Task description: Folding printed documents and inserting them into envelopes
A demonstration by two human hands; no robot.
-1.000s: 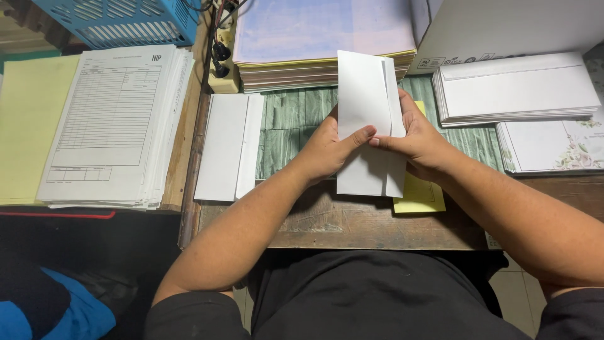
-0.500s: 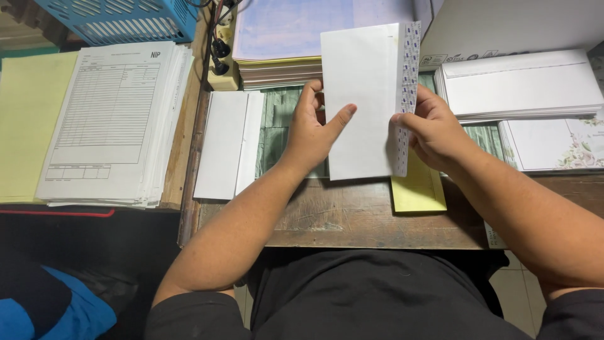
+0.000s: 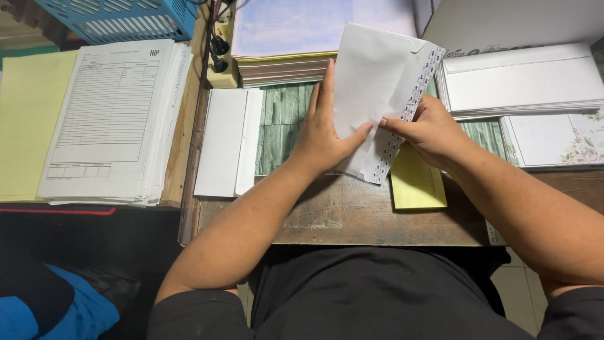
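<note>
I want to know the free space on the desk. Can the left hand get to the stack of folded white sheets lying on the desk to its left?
Probably yes. The left hand holds the white envelope, yet nothing lies between it and the stack of folded white sheets; only bare green desk surface.

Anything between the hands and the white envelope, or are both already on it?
Nothing visible in the way. The left hand lies flat on the white envelope with thumb pressed to its face, and the right hand pinches its patterned open flap edge. The yellow slip lies on the desk beneath, apart.
</note>
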